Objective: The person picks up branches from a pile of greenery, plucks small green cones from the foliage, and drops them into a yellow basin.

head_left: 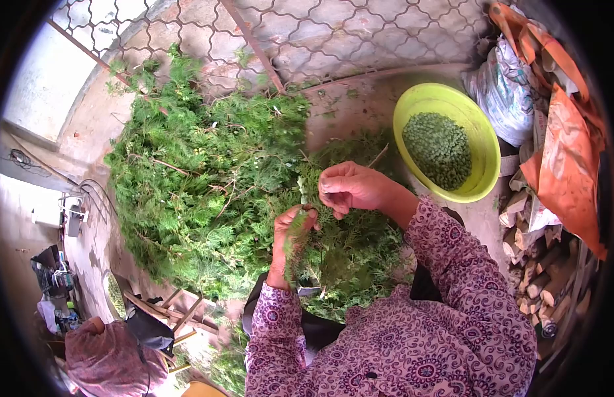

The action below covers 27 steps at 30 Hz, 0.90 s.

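Note:
My left hand (290, 239) is closed around a green conifer sprig (294, 248), whose leafy end hangs down over the wrist. Just to its upper right, my right hand (352, 188) has its thumb and fingers pinched together beside the sprig's top; whatever is between them is too small to make out. Beneath both hands spreads a large heap of cut conifer branches (207, 172), feathery green with brown twigs. At the right stands a yellow-green basin (482, 142) with many small round green cones (438, 149) in it.
A metal lattice (360, 33) runs along the far side. Right of the basin are a white sack (509, 89), an orange sheet (564, 172) and stacked firewood (542, 278). Another person (111, 360) sits at the lower left, near a wooden stool (181, 311).

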Tool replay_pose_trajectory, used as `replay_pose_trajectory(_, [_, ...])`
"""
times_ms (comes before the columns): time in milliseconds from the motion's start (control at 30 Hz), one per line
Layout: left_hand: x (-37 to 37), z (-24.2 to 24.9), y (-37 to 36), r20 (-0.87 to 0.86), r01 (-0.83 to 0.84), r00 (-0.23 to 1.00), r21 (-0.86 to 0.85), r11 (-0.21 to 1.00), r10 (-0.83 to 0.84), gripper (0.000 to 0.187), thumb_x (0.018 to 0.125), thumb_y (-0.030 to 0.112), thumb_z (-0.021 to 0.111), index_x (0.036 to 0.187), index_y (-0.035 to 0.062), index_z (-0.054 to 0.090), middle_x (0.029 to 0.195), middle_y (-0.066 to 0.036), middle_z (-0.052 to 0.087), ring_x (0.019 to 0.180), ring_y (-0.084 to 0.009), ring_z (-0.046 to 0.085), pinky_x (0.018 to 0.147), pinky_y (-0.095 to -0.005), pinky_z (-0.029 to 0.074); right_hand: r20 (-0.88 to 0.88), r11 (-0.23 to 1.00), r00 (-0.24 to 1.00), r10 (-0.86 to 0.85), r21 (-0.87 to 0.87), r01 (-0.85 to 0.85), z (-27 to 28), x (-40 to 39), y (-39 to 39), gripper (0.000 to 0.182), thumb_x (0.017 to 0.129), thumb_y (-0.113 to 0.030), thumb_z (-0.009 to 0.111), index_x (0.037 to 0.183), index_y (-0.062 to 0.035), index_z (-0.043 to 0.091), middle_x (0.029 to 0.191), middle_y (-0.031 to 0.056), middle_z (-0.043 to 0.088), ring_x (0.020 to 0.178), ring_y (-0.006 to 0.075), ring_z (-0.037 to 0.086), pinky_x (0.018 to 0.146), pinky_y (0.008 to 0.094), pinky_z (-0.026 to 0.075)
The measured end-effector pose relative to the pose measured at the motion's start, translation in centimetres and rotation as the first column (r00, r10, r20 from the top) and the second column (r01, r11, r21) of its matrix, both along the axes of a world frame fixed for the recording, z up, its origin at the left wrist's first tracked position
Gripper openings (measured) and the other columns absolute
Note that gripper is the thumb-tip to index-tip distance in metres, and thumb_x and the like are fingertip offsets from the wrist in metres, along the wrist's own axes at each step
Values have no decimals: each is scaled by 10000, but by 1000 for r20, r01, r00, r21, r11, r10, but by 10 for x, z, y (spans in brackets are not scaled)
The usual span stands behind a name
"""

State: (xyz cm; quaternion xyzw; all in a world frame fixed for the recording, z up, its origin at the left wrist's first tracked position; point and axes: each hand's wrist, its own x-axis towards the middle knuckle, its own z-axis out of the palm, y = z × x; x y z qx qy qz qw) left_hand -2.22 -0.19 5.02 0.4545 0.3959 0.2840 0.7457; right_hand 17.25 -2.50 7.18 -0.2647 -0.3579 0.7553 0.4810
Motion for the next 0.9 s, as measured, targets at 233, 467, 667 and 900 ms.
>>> replay_pose_trajectory(233, [5,-21,-1,-16,-72,996,364,929,83,117,796,-31,551,893,-14,615,757,-17,613,680,-45,510,610,-209,429,365,1000,931,-5,-12,10,9,-5,-2,187,787,-161,612,870,-30,507,669,30,538,521,84,504,485,223,421])
replay_pose_trajectory(467, [13,-23,-4,-229,65,953,790,609,197,132,746,-27,543,853,15,608,661,-116,570,586,-161,539,552,-273,425,712,896,577,-401,437,83,-17,-18,-3,404,624,-319,736,731,20,543,665,135,584,585,191,570,538,325,444])
replay_pose_trajectory(667, [16,-22,-4,-302,133,921,837,531,245,26,755,17,583,747,12,559,592,-123,493,519,-181,488,519,-287,399,754,871,464,-465,484,86,-18,-22,-6,344,633,-284,666,709,28,542,634,187,552,565,303,555,524,352,431])
replay_pose_trajectory(900, [12,-12,-7,-135,93,991,577,811,-17,97,830,24,549,736,3,558,608,7,502,583,-49,414,533,-214,368,702,982,700,-128,189,-10,0,-8,-4,205,711,-194,601,696,-3,530,551,52,500,491,119,476,440,266,355])
